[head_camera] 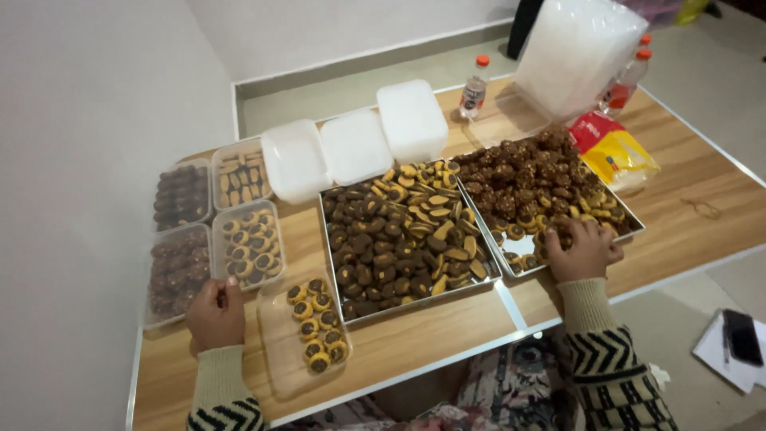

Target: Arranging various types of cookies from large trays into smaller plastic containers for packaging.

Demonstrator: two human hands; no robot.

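Both hands rest on the wooden table [447,335]. Her left hand [215,313] lies loosely curled beside a clear plastic box [283,351] partly filled with round chocolate-topped cookies [317,323], its fingertips touching a filled box [177,271]; it grips nothing visible. Her right hand [582,249] reaches into the right metal tray [558,199], fingers bent down among the cookies there; whether it has pinched one cannot be told. Beside it sits the middle tray [403,239] of dark and tan cookies. Farther back stand white lids [355,145], a yellow bag [618,156] and bottles [474,96].
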